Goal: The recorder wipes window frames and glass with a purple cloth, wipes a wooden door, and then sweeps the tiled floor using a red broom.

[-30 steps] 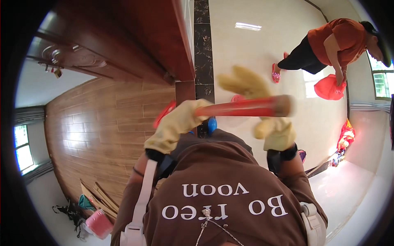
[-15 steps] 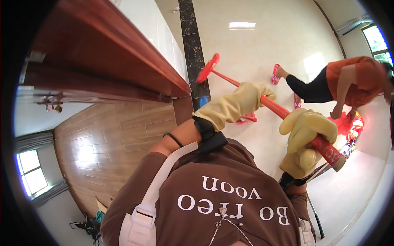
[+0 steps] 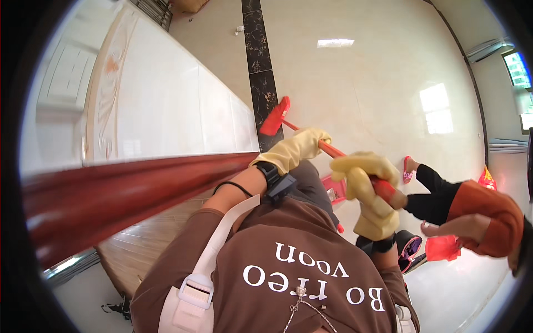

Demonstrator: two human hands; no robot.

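Note:
Both my hands wear yellow rubber gloves and grip a red broom by its handle [image 3: 333, 150]. My left hand [image 3: 297, 149] holds the handle lower down, nearer the red broom head [image 3: 275, 117], which rests on the pale tiled floor beside a dark marble strip [image 3: 261, 83]. My right hand [image 3: 367, 186] is closed around the upper end of the handle, close to my chest. My brown shirt fills the bottom of the view.
A dark red wooden door frame [image 3: 111, 191] runs across the left, with a white wall [image 3: 155, 105] above it. Another person in an orange top [image 3: 483, 213] bends over at the right, holding a red bag [image 3: 443, 247]. A red dustpan [image 3: 333, 188] lies by my feet.
The broom head has swung from near my feet out to the floor by the dark strip. My view has turned toward the white wall, and the other person now appears lower right.

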